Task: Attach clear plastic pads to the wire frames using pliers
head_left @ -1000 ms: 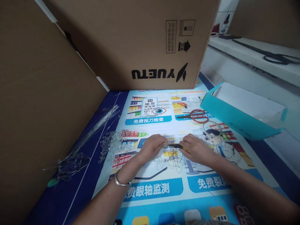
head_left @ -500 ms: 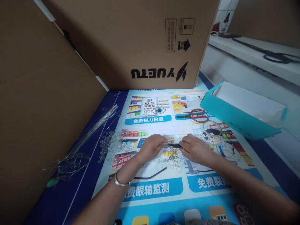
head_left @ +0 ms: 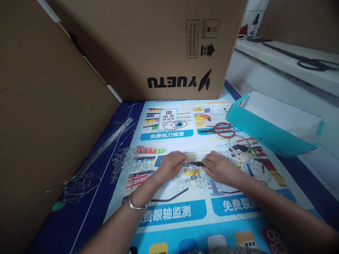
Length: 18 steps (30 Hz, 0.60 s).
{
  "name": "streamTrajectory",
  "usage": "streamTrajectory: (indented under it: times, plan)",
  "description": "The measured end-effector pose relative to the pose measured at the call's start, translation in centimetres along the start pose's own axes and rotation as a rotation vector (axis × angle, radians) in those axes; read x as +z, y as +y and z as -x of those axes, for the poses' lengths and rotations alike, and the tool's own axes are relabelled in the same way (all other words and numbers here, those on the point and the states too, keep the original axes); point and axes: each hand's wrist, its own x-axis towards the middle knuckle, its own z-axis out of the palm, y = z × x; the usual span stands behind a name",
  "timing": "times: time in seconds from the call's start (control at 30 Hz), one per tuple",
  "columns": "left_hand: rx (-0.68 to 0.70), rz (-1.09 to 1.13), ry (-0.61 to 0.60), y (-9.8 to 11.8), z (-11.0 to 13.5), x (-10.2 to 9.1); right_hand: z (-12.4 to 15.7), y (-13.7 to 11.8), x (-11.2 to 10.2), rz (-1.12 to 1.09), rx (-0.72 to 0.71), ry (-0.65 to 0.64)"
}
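Right grip (head_left: 217,166) is clasping dark pliers (head_left: 196,164), tips pointing to 9 o'clock; left grip (head_left: 171,164) is pinching something small, mostly hidden, there. Wire tangle (head_left: 195,180) is lying at 6 o'clock. Apparently fine plier-work is proceeding, calling next for steady alignment.

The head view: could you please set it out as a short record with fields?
Left hand: fingertips pinched at the tool's tip; anything held is too small to tell
Right hand: closed around a dark pointed tool, probably pliers
Clear beads: loose, left of the left hand
Red-handled scissors: beyond the right hand
Teal box: open, right of the scissors
Cardboard: standing at the back and left
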Motion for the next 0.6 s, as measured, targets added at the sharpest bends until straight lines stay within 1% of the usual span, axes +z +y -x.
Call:
streamTrajectory:
  times: [0.3,0.6]
  plan:
    - [-0.002,0.006,-0.004,0.02,-0.03,-0.07,-0.02,-0.13,-0.21,-0.016,0.067,-0.003]
    - [-0.003,-0.015,-0.01,0.16,-0.09,-0.16,-0.07,-0.06,-0.09,-0.009,0.017,0.008]
